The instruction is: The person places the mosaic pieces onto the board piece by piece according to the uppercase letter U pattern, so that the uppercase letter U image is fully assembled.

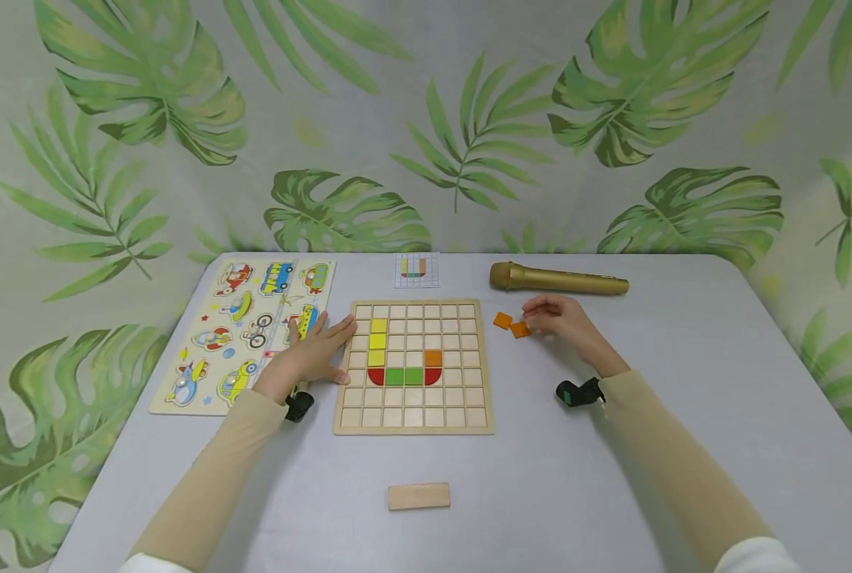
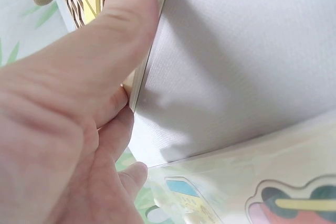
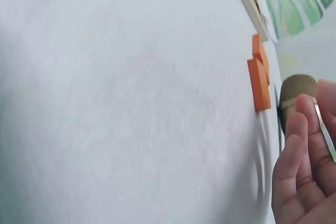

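Note:
My left hand [image 1: 313, 355] rests at the left edge of a wooden grid board [image 1: 414, 431], fingers spread and thumb on its rim in the left wrist view. On the board, yellow tiles [image 1: 379, 341] stand in a column, two green tiles [image 1: 404, 376] lie between red rounded corner pieces [image 1: 433, 376], and an orange tile [image 1: 433, 358] sits above the right corner. My right hand [image 1: 567, 325] hovers beside two loose orange tiles [image 1: 502, 321], which lie right of the board. Its fingers are loosely bent, with nothing visible between them in the right wrist view [image 3: 307, 166].
A small pattern card [image 1: 417, 270] lies behind the board. A gold microphone [image 1: 562, 279] is at the back right. On the left lies a vehicle picture puzzle [image 1: 211, 374], partly behind my left hand. A plain wooden block [image 1: 419, 496] lies in front of the board.

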Demonstrator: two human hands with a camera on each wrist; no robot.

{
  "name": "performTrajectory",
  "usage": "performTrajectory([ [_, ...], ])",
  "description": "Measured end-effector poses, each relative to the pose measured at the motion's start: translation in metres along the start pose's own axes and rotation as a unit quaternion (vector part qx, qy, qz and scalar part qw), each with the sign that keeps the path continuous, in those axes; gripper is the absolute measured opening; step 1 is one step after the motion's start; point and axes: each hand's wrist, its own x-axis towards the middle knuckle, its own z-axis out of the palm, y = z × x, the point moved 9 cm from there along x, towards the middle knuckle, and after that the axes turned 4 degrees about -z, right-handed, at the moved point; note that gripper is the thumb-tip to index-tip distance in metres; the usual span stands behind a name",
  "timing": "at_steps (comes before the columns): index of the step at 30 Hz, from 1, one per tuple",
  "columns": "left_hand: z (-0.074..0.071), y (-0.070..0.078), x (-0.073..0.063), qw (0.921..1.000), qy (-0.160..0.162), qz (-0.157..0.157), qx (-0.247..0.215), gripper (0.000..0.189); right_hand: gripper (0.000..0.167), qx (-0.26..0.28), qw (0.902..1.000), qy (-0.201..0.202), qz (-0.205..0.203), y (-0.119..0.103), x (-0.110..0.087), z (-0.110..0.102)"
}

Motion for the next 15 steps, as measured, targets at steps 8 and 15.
performTrajectory([
  [8,0.002,-0.003,0.002,1.0,-0.003,-0.004,0.001,0.094,0.028,-0.037,0.9992,-0.002,-0.011,-0.004,-0.002,0.0],
  [15,0.002,-0.002,0.002,1.0,-0.004,-0.002,-0.004,0.094,0.021,-0.122,0.991,-0.01,-0.054,-0.013,0.002,0.007],
])
